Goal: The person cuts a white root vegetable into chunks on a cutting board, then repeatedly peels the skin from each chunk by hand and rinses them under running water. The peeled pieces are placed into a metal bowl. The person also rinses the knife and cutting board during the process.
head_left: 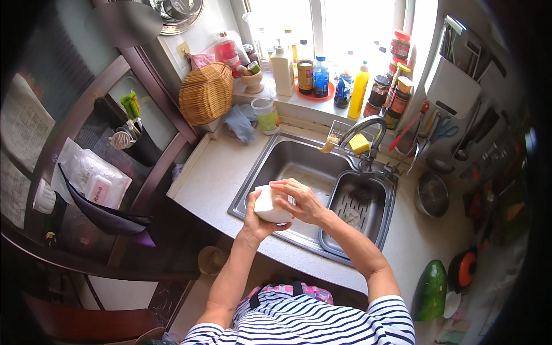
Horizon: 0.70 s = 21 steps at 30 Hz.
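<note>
My left hand (pixel 258 222) holds a white, blocky object (pixel 268 208) from below and from its left side, with the thumb along its near-left face. My right hand (pixel 304 202) lies on the same object from the right, its fingers over the top edge and the right side. I cannot tell whether the object is a container or a solid block. Both hands are above the front left part of a stainless steel double sink (pixel 297 148). In its right bowl sits a dark slotted basin (pixel 360 202) with something pale lying at the bottom.
A curved chrome faucet (pixel 364 125) rises at the sink's back, beside a wire rack with a yellow sponge (pixel 359 143). Bottles and jars line the windowsill (pixel 293 101). A wicker basket (pixel 206 92) hangs at left. A metal bowl (pixel 431 195) and a large green melon (pixel 431 290) are on the right.
</note>
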{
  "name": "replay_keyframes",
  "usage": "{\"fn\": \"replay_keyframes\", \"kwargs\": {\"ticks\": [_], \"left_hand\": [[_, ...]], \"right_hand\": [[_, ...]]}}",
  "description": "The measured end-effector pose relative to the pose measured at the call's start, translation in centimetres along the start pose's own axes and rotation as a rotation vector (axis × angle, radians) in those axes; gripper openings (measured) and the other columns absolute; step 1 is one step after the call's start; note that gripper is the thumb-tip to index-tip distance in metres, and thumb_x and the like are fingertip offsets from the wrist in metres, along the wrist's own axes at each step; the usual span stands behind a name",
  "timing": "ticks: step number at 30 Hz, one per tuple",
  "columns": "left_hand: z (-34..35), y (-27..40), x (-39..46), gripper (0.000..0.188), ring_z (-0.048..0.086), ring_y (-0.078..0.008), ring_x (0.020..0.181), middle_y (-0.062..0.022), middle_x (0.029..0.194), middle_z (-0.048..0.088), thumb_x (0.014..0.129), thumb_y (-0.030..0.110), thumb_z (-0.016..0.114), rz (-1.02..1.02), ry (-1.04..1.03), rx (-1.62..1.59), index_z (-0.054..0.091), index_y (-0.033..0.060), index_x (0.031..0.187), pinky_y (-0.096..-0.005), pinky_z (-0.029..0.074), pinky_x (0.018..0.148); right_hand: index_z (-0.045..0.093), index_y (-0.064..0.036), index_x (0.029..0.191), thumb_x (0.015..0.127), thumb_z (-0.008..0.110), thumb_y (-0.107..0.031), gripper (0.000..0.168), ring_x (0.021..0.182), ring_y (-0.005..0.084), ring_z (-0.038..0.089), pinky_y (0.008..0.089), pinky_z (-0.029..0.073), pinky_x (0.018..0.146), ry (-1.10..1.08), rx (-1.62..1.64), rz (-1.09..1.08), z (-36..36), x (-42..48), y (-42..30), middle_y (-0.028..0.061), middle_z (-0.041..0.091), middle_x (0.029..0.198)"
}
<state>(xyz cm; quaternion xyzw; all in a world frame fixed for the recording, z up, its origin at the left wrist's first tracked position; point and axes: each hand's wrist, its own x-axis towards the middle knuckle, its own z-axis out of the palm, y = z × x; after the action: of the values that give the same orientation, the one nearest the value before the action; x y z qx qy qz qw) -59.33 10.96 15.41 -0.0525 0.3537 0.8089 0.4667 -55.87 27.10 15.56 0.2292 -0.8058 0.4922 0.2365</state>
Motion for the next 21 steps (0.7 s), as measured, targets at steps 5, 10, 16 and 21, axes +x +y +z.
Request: {"fn": "replay_keyframes", "kwargs": {"ticks": [5,10,16,21], "left_hand": [[0.2,0.6,0.3,0.062,0.051,-0.0279,0.099,-0.0095,0.108,0.051,0.072,0.062,0.049,0.005,0.061,0.126,0.046,0.0189,0.117,-0.0508,0.044,0.071],[1.0,0.5,0.1,0.059,0.053,-0.0248,0.096,-0.0077,0.106,0.052,0.073,0.059,0.050,0.026,0.090,0.246,0.048,0.0180,0.115,-0.0450,0.047,0.064],[0.9,0.1,0.6,0.059,0.054,-0.0241,0.093,-0.0069,0.103,0.054,0.072,0.058,0.050,0.026,0.105,0.282,0.049,0.0168,0.113,-0.0454,0.047,0.064],[0.6,0.0,1.2,0.058,0.054,-0.0243,0.093,-0.0074,0.103,0.055,0.073,0.059,0.048,-0.024,0.099,0.287,0.049,0.0167,0.112,-0.0467,0.045,0.065]], "right_hand": [[0.035,0.000,0.130,0.067,0.068,-0.016,0.073,0.110,0.0354,0.049,0.0383,0.045,0.088,-0.213,-0.195,0.019,-1.0,-0.2,-0.1,0.0235,0.041,0.126],[0.034,0.001,0.131,0.063,0.066,-0.015,0.076,0.098,0.0365,0.054,0.0381,0.047,0.084,-0.346,-0.072,0.218,-1.5,0.1,-0.9,0.0243,0.046,0.118],[0.037,0.002,0.128,0.059,0.063,-0.013,0.076,0.094,0.0370,0.054,0.0396,0.046,0.081,-0.240,-0.176,0.192,-0.7,-0.6,-1.0,0.0237,0.049,0.107],[0.039,0.005,0.124,0.059,0.063,-0.013,0.071,0.090,0.0372,0.054,0.0401,0.046,0.080,-0.157,-0.198,0.152,-0.2,-1.2,0.0,0.0230,0.051,0.100]]}}
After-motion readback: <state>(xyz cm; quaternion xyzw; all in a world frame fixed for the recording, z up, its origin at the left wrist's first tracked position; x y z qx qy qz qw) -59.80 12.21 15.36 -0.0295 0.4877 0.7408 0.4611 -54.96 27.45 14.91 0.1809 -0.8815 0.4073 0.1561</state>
